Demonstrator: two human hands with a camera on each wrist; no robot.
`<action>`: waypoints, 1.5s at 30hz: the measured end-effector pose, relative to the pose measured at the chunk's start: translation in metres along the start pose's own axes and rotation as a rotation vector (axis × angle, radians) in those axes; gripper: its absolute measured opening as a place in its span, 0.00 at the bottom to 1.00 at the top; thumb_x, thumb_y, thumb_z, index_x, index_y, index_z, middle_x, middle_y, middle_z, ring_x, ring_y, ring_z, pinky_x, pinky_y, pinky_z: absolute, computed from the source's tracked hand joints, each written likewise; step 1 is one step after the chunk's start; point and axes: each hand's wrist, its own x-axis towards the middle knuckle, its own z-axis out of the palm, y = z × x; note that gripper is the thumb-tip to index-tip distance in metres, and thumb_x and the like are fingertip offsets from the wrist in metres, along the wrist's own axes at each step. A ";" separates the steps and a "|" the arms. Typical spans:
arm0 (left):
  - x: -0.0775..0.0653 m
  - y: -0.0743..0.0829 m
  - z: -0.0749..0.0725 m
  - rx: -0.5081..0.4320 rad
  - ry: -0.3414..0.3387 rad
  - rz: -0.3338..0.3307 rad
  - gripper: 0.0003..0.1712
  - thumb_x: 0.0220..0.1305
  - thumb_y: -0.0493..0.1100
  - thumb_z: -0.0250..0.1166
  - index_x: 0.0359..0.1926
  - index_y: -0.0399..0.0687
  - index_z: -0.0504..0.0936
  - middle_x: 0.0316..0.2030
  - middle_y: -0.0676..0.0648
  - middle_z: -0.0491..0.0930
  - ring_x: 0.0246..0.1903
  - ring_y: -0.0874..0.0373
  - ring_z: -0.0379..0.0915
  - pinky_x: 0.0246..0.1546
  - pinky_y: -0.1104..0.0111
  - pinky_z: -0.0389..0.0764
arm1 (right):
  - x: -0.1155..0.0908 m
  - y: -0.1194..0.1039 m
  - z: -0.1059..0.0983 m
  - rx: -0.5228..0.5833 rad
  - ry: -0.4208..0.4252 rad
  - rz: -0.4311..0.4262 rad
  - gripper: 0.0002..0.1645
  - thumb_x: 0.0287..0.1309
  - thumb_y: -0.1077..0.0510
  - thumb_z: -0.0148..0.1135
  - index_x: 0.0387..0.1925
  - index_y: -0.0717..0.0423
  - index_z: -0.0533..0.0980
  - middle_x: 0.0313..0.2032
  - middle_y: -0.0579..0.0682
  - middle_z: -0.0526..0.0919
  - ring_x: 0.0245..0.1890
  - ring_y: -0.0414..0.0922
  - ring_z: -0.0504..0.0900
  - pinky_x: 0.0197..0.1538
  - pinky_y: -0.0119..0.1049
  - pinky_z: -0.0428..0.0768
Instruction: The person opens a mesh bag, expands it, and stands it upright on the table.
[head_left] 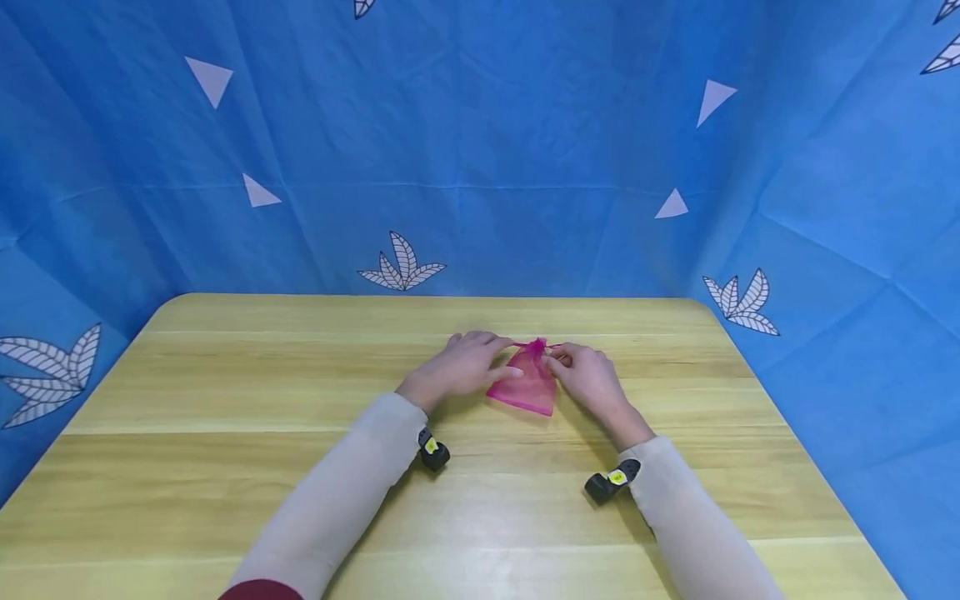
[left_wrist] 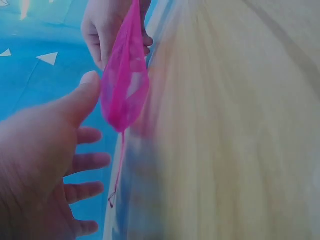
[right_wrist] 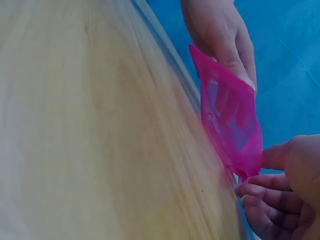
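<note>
A sheer pink drawstring pouch (head_left: 527,383) is over the wooden table, its gathered neck toward the far edge and its wide end toward me. My right hand (head_left: 592,379) pinches it beside the neck with thumb and forefinger; the right wrist view shows the pouch (right_wrist: 232,120) tapering into these fingers. On the other side, my left hand (head_left: 468,364) has its fingers spread, the thumb beside or against the pouch. In the left wrist view a thin cord (left_wrist: 119,172) hangs loose past the fingers of the left hand (left_wrist: 55,145).
The pale wooden table (head_left: 225,475) has rounded far corners. A blue curtain (head_left: 465,125) with white triangles and leaf prints hangs behind it and along both sides. Small black cameras are strapped to the left wrist (head_left: 433,452) and right wrist (head_left: 611,481).
</note>
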 end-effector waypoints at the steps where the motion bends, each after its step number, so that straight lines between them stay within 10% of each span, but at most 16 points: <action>1: 0.001 0.001 0.001 0.006 -0.008 -0.001 0.43 0.65 0.73 0.47 0.73 0.56 0.62 0.70 0.46 0.63 0.71 0.43 0.52 0.68 0.42 0.49 | 0.000 -0.001 0.001 0.004 -0.003 0.000 0.18 0.64 0.48 0.61 0.45 0.57 0.83 0.36 0.52 0.87 0.36 0.51 0.83 0.44 0.49 0.76; 21: 0.002 0.003 0.004 -0.016 0.006 0.018 0.40 0.68 0.68 0.52 0.72 0.51 0.64 0.66 0.46 0.69 0.67 0.48 0.60 0.69 0.51 0.54 | -0.003 -0.008 0.007 0.139 0.027 0.037 0.09 0.64 0.54 0.63 0.40 0.55 0.82 0.34 0.49 0.86 0.35 0.46 0.83 0.42 0.45 0.78; 32: -0.005 -0.002 -0.001 -0.151 0.117 -0.015 0.33 0.70 0.64 0.52 0.64 0.48 0.74 0.48 0.48 0.81 0.48 0.55 0.77 0.51 0.63 0.76 | -0.005 -0.016 0.006 0.246 0.060 0.003 0.08 0.63 0.58 0.62 0.40 0.57 0.82 0.32 0.50 0.85 0.33 0.46 0.82 0.41 0.43 0.79; 45: -0.016 -0.013 -0.003 -0.229 0.184 -0.030 0.28 0.71 0.64 0.52 0.58 0.53 0.79 0.38 0.54 0.80 0.36 0.61 0.74 0.39 0.67 0.76 | -0.008 -0.028 0.007 0.355 0.034 0.000 0.07 0.64 0.58 0.63 0.40 0.57 0.82 0.31 0.49 0.85 0.32 0.44 0.80 0.37 0.38 0.78</action>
